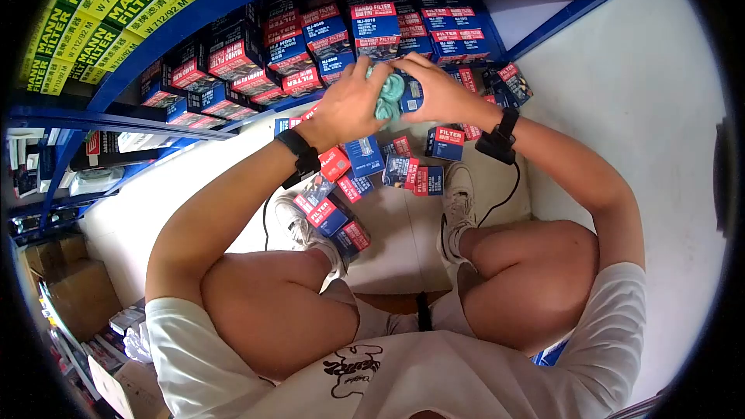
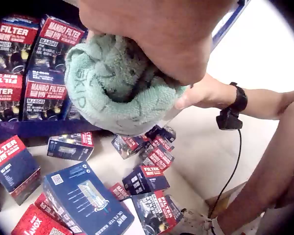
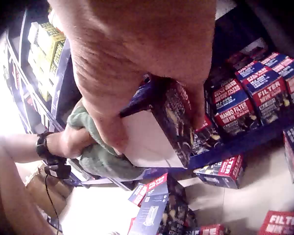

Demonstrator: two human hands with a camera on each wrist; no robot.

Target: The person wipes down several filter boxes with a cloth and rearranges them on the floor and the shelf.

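Green cloth [image 1: 390, 93]: 1, bunched, held in the left hand [image 1: 351, 105], just left of the held box; contact cannot be confirmed.
Held box [image 1: 414, 95]: 1, gripped by the right hand [image 1: 441, 93], the nearer of 2; long axis unclear.
Floor boxes [image 1: 446, 144]: at least 8, overlapping.

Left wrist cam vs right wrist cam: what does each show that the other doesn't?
Only left wrist: dark lettering on the green cloth, and the right wristband.
Only right wrist: the yellow boxes and the left wristband.
Both: the cloth itself, left hand, right hand, and filter boxes on a blue shelf.
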